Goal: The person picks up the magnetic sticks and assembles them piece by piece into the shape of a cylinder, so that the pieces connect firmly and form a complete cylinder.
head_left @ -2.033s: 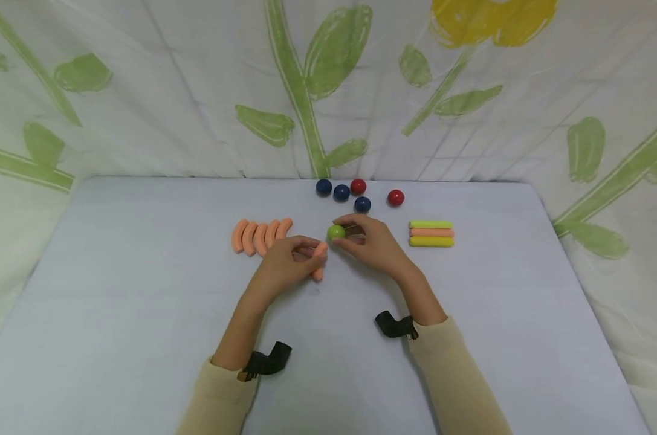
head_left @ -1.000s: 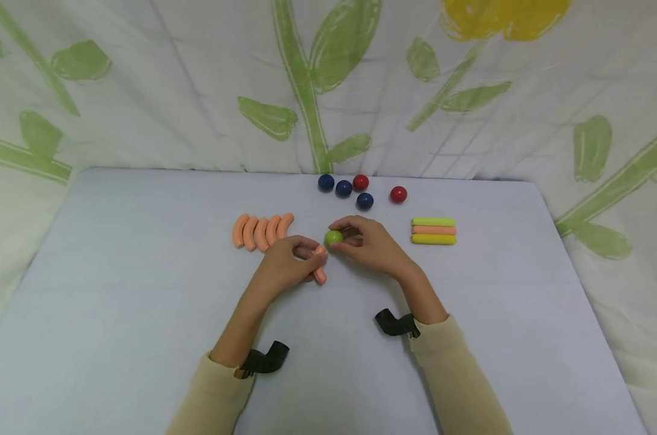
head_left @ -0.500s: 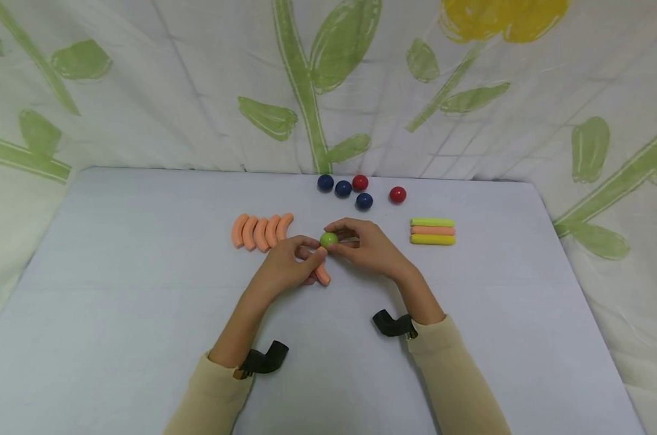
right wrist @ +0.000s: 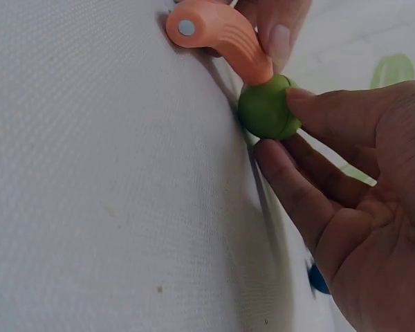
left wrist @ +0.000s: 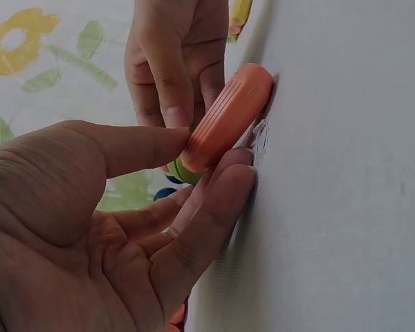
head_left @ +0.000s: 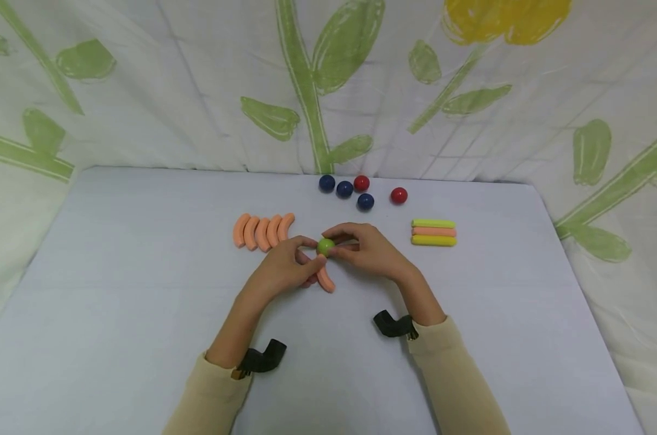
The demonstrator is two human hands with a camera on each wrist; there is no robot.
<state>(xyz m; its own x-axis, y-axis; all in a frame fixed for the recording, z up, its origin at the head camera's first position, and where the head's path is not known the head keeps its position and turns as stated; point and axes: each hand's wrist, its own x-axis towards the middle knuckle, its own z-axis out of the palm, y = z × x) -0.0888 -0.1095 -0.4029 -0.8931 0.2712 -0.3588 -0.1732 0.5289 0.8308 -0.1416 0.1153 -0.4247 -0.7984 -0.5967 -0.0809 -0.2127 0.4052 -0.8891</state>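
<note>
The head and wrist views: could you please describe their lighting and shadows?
Head view: fairly even light, small highlights on the red balls; left wrist view: dimmer, the left hand looking dark; right wrist view: a soft shadow on the white table near the green ball.

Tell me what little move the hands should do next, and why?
Maybe the right hand should gently let go of the green ball, since it seems to touch the end of the curved orange piece that the left hand holds.
</note>
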